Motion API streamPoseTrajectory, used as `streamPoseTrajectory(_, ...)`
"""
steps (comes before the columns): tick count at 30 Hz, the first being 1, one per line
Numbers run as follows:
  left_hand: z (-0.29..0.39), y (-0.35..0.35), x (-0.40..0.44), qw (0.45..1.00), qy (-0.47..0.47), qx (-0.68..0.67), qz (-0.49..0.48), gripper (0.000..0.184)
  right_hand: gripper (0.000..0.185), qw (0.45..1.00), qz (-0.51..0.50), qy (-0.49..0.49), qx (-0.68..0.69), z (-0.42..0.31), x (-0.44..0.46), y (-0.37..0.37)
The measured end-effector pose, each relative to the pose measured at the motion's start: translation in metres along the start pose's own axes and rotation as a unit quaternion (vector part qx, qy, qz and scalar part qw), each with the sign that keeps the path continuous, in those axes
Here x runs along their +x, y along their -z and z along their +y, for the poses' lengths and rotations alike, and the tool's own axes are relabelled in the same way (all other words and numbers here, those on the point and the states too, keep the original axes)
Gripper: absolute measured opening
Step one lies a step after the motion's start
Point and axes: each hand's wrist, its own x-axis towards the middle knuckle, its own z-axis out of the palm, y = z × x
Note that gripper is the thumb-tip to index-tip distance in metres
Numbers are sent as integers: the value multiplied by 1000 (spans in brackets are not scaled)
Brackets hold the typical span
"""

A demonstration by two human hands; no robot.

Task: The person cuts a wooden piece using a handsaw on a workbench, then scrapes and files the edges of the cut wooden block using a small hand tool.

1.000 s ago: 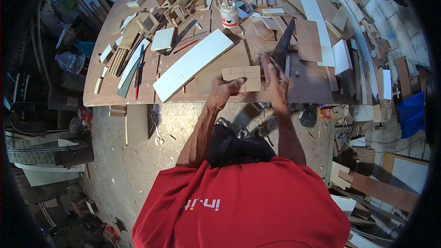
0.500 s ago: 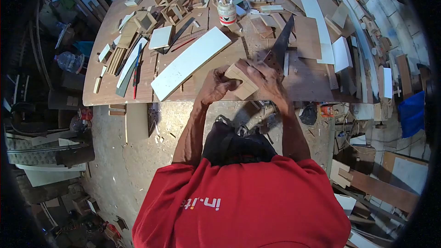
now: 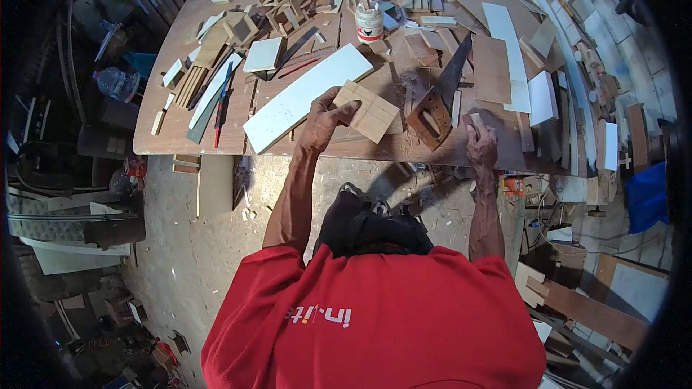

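My left hand grips the left corner of a square wooden panel, thumb on top. The panel is tilted above the table's front edge, and thin lines cross its face. Farther right, my right hand is closed around a small pale block, mostly covered by the fingers, at the table edge. Between my hands lies a handsaw, its wooden handle toward me and its dark blade pointing away. Behind the panel, a long white board lies diagonally on the table.
A white glue jar with sticks in it stands toward the back. Small wooden boxes are piled at the back left. A red pencil lies behind the white board. Wood offcuts and boards crowd the right side. Sawdust lies near the saw.
My right hand has left the wooden panel and moved right to the table edge, past the saw handle. My left hand still holds the panel, now turned with its broad face up.
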Motion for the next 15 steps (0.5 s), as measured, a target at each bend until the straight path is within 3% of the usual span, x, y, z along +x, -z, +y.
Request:
streamPoseTrajectory(2, 3, 0, 3, 1000, 7, -8, -6, 42, 39, 998, -5, -21, -56, 11, 6, -8)
streamPoseTrajectory(5, 12, 4, 11, 999, 20, 26, -34, 28, 38, 997, 11, 38, -61, 17, 13, -14)
streamPoseTrajectory(7, 14, 10, 18, 991, 0, 107, -82, 23, 36, 961, 137, 88, -225, 5, 12, -10)
streamPoseTrajectory(8, 17, 13, 20, 991, 0, 107, -80, 23, 36, 961, 136, 90, -223, -1, 13, -9)
streamPoseTrajectory(10, 20, 15, 22, 990, 5, 103, -98, 21, 34, 986, 84, 134, -50, -11, 11, -6)
streamPoseTrajectory(11, 19, 15, 24, 990, 6, 102, -100, 21, 34, 986, 83, 133, -52, -26, 2, -1)
streamPoseTrajectory(13, 15, 17, 28, 994, 10, 57, -88, 23, 33, 982, -54, 180, 21, -63, -22, 6)
streamPoseTrajectory(15, 12, 18, 32, 994, 11, 59, -95, 25, 35, 975, -54, 214, -1, -63, -31, -16)
